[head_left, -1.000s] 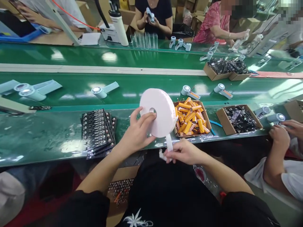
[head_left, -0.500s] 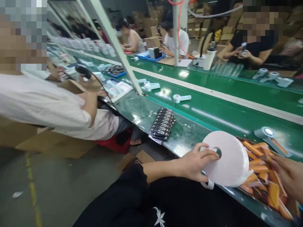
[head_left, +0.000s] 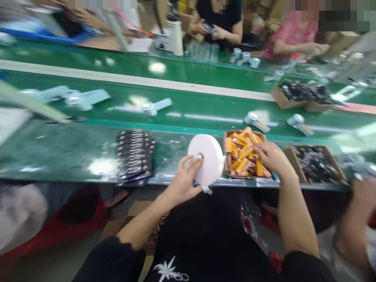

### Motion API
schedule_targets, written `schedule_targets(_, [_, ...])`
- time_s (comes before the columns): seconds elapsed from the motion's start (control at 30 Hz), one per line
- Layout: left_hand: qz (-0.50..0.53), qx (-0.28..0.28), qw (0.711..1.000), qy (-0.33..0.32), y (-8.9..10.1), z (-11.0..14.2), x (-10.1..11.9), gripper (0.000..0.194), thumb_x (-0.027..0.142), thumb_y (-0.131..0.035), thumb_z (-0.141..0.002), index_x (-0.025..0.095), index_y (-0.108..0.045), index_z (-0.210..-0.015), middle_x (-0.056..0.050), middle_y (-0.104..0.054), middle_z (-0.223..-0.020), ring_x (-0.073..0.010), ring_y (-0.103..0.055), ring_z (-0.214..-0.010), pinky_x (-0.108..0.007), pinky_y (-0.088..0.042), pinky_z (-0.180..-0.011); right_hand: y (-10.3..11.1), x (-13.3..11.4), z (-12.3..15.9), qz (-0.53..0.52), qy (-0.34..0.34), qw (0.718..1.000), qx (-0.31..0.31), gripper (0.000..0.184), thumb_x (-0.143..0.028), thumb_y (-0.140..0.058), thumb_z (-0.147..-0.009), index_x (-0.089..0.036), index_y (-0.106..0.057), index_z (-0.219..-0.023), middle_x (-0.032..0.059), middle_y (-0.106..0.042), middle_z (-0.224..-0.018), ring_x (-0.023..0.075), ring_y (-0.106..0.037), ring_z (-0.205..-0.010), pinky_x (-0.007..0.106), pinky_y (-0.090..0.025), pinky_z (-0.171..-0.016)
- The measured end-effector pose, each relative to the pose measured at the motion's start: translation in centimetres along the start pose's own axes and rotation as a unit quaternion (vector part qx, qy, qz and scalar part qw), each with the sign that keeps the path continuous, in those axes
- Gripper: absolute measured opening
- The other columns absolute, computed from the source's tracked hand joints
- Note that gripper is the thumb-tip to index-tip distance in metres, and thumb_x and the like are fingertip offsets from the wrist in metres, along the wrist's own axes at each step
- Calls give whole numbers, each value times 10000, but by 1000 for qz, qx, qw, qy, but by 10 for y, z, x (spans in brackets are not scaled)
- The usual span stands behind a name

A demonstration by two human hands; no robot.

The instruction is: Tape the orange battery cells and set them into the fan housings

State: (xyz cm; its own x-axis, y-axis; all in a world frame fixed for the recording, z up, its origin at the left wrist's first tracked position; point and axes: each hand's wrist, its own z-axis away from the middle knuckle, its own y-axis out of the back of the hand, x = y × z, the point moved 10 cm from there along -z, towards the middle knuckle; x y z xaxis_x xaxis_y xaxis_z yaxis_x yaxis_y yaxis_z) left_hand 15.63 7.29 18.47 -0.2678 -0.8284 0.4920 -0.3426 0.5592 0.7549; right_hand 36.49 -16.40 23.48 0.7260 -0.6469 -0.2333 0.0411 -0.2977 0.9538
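In the head view, the left hand (head_left: 185, 181) holds the white roll (head_left: 210, 158), fingertips at its central hole, thumb below. Right of the roll, the right hand (head_left: 274, 158) reaches orange cylinders (head_left: 241, 166) in a carton (head_left: 226, 138); through blur, I cannot tell whether its fingers grip one.

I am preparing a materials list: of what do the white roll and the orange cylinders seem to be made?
White roll: matte, probably paper or plastic; its face shows no gloss, a loose end hangs. Orange cylinders: perhaps plastic-wrapped, by their even bright colour; blur obscures finish.
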Motion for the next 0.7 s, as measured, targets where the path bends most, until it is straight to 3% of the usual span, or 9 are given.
schedule_targets(0.1, [-4,16,1000,-23,3,1,2,710,248,-772,-887,209,-443,-1515,-191,-644,-1417,-422,-500,-1400,-651,-515,-1161,-14,21,20,-5,-25,999,-45,278,-342,-630,-1088,-255,-750,-1323,110,-700,-1471,296,-666,-1340,555,-563,-1161])
schedule_targets(0.2, [-14,7,999,-37,4,0,9,703,245,-776,-890,209,-438,-1506,-190,-645,-1409,-423,-498,-1389,-640,-521,-1149,-20,23,32,-76,17,995,-56,303,-256,-596,-1054,-274,-784,-1292,98,-721,-1476,330,-593,-1454,613,-475,-1261])
schedule_targets(0.33, [-25,3,998,-50,4,-4,18,694,237,-772,-889,198,-446,-1500,-191,-653,-1390,-422,-491,-1384,-632,-518,-1152,-6,34,34,-237,-33,968,79,205,-382,-700,-1012,-278,-791,-1164,85,-811,-1210,344,-669,-1301,640,-500,-1201])
schedule_targets(0.4, [-28,6,998,-59,3,-6,22,684,231,-755,-897,192,-449,-1507,-189,-659,-1383,-417,-490,-1382,-627,-515,-1158,-1,51,39,-389,-118,895,183,298,-509,-692,-1016,-288,-751,-1206,76,-792,-1178,288,-728,-1113,553,-599,-1064])
schedule_targets(0.47, [-30,7,997,-64,2,-8,24,674,233,-744,-901,185,-458,-1509,-188,-663,-1376,-414,-490,-1380,-622,-514,-1160,-7,59,44,-526,-190,790,252,394,-612,-641,-1025,-302,-703,-1260,56,-756,-1138,209,-718,-907,425,-646,-874])
schedule_targets(0.5, [-32,7,997,-65,1,-9,25,669,233,-739,-900,181,-464,-1508,-188,-665,-1375,-414,-490,-1380,-618,-515,-1158,-12,57,44,-574,-213,748,257,425,-651,-623,-1022,-306,-689,-1263,44,-735,-1104,178,-685,-824,366,-634,-775])
schedule_targets(0.57, [-41,8,997,-68,2,-11,27,666,226,-731,-896,176,-476,-1509,-185,-672,-1368,-414,-494,-1379,-612,-515,-1156,-21,37,39,-632,-227,711,211,435,-656,-684,-981,-310,-673,-1245,19,-696,-1042,139,-597,-705,285,-560,-609])
schedule_targets(0.63, [-57,10,995,-78,4,-13,31,665,200,-722,-888,178,-489,-1510,-174,-689,-1356,-405,-510,-1371,-607,-504,-1167,-25,9,36,-649,-211,715,148,439,-594,-796,-925,-321,-654,-1239,-4,-681,-1005,120,-528,-630,256,-486,-516])
schedule_targets(0.7, [-80,16,993,-89,7,-14,34,663,167,-725,-873,180,-512,-1501,-164,-708,-1350,-395,-525,-1359,-587,-507,-1161,-21,-18,39,-619,-179,756,121,451,-535,-844,-911,-332,-644,-1261,-2,-714,-1038,129,-572,-642,269,-520,-537])
